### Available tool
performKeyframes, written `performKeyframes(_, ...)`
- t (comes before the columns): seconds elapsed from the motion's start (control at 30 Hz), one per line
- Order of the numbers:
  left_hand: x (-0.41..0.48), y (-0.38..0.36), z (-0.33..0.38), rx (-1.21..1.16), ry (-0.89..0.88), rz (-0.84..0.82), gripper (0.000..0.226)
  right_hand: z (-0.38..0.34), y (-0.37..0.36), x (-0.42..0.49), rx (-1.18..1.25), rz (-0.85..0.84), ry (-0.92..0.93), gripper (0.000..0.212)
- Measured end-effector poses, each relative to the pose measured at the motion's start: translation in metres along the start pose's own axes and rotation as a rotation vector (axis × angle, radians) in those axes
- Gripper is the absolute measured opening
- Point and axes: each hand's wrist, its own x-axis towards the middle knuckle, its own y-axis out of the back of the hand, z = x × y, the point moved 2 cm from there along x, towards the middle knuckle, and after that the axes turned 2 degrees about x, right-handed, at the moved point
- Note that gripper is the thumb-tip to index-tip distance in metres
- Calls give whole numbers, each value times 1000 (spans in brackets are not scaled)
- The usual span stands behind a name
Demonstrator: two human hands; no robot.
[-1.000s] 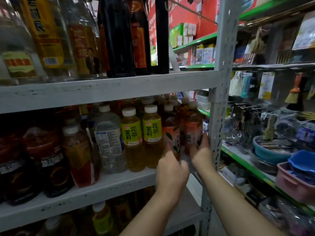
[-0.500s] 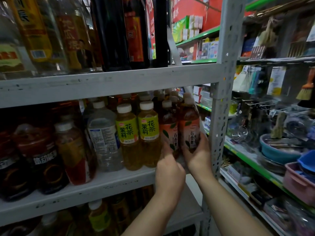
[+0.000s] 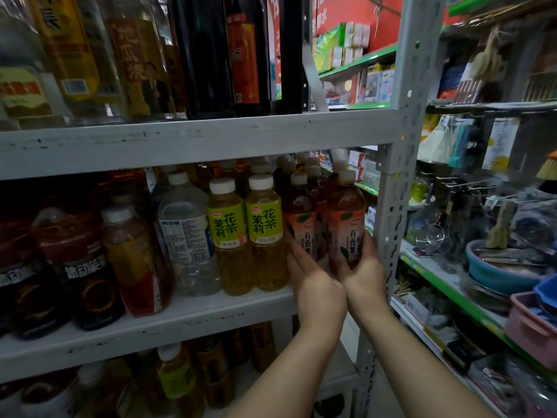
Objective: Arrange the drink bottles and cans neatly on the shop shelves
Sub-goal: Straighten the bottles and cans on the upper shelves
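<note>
Two orange-labelled tea bottles stand at the right end of the middle shelf. My right hand grips the rightmost orange bottle around its lower half. My left hand holds the lower part of the neighbouring orange bottle, which it partly hides. To their left stand two yellow jasmine tea bottles, a clear water bottle and a red-labelled tea bottle. More brown tea bottles fill the row behind.
A grey perforated upright stands just right of my right hand. Tall bottles fill the shelf above; more drinks sit on the shelf below. Further right, green-edged shelves carry kitchenware, a blue bowl and a pink basket.
The rightmost orange bottle has been turned so its label faces front, and both hands now sit a little higher on the two orange bottles. The view has shifted slightly.
</note>
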Motion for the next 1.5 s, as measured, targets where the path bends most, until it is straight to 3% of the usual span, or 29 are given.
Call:
performKeyframes(0.23, 11, 6, -12, 386, -114, 103, 87, 5, 8, -2, -38, -10, -31, 53)
performKeyframes(0.37, 23, 10, -10, 463, -89, 187, 94, 7, 9, -4, -86, 20, -33, 57)
performKeyframes(0.9, 23, -9, -15, 198, 155, 269, 66, 10, 12, -4, -105, 62, -31, 63)
performKeyframes(1.17, 20, 8, -19, 42, 68, 173, 43, 4, 12, 2, -46, -82, -16, 60)
performKeyframes(1.5, 11, 8, -22, 51, -11, 118, 54, 3, 11, -5, -278, -46, 61, 69)
